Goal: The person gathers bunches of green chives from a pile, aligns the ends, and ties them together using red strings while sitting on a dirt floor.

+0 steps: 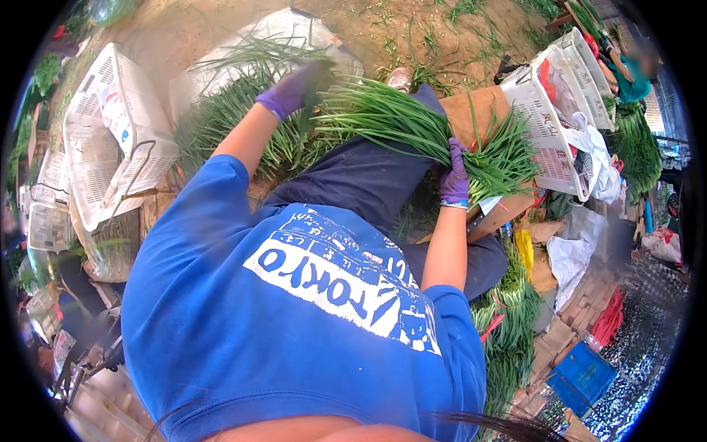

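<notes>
Gripping green chives (412,121), right hand (455,177); white crate (541,129) seemingly beside.

On my feed, both hands wear thin purple gloves of a rubbery, slightly matt look: the left hand (294,88) and the right hand (455,177). The bunch of green chives (398,118) between them looks smooth and faintly waxy, the blades fresh and glossy where light hits. My blue T-shirt (294,339) is soft matt cotton cloth with a flat white print. The dark trousers (368,177) look like a heavier matt fabric. The white crates (110,147) (545,125) are hard perforated plastic with a dull sheen. The ground (383,29) is rough, dry earth. A white sack (589,169) looks like thin crinkled plastic.
</notes>
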